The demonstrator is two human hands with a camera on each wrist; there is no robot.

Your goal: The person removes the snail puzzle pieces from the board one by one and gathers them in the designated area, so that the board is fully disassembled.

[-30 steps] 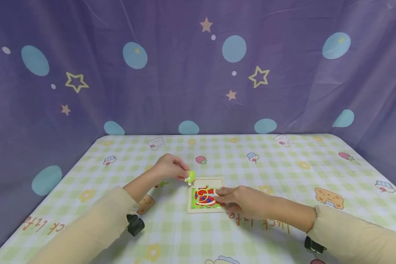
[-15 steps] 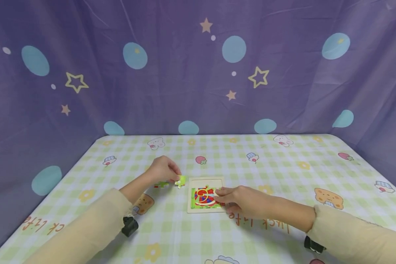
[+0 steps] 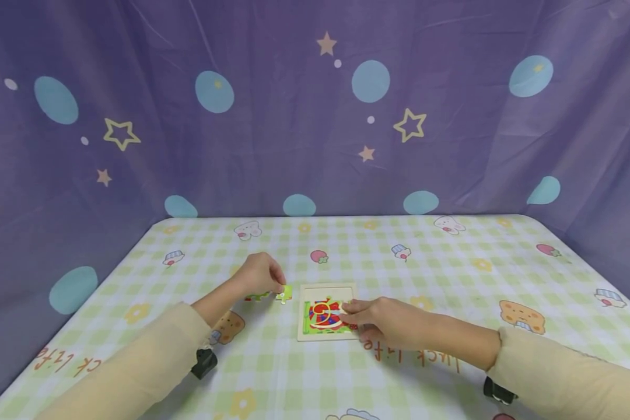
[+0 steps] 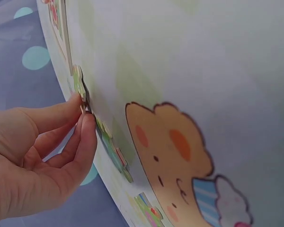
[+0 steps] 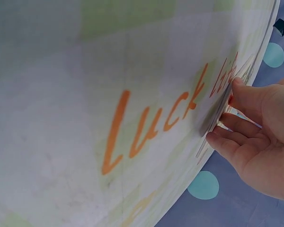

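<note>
My left hand [image 3: 259,274] pinches a green jigsaw puzzle piece [image 3: 284,294] between thumb and fingertips, low over the cloth, left of the tray. The left wrist view shows this piece [image 4: 79,79] tilted beside the tablecloth. Several pieces fill the near part of the wooden puzzle tray [image 3: 301,318], forming a red and blue picture; its far part is bare. At the tray's right side my right hand [image 3: 394,321] holds the edge, fingertips over the picture. From the right wrist, that hand [image 5: 260,127] partly hides the tray. Another green puzzle piece [image 3: 257,297] lies beneath my left hand.
Near the left hand, loose pieces lie on the cloth, including a green one [image 4: 114,150] and a multicoloured one [image 4: 148,209]. A checked tablecloth [image 3: 451,280] covers the table. Behind it hangs a purple curtain [image 3: 294,116].
My left hand has moved left, away from the tray, and lowered the green puzzle piece toward the cloth. The right hand has stayed in place on the tray.
</note>
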